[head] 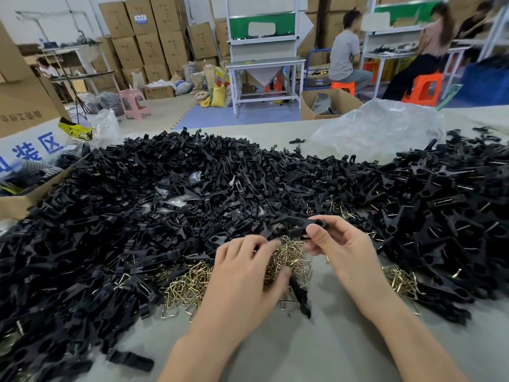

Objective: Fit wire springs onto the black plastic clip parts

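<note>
Right hand (339, 244) pinches one clip (301, 226) — left hand (245, 268) touches spring heap (292, 256).

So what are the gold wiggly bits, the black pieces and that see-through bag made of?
The wire springs are likely metal wire with a brassy-gold plating: they glint and hold sharp bends. The black clip parts look like moulded plastic, semi-matt with soft highlights and identical shapes. The bag is thin clear plastic film, crinkled and glossy, with the table showing through.

Stacked cardboard boxes (154, 37) fill the upper left against a white wall (41, 12). A white workbench (264, 64) (green back panel) stands upper centre on a blue floor mat (248, 117), with orange stools (422, 89) at upper right.
</note>
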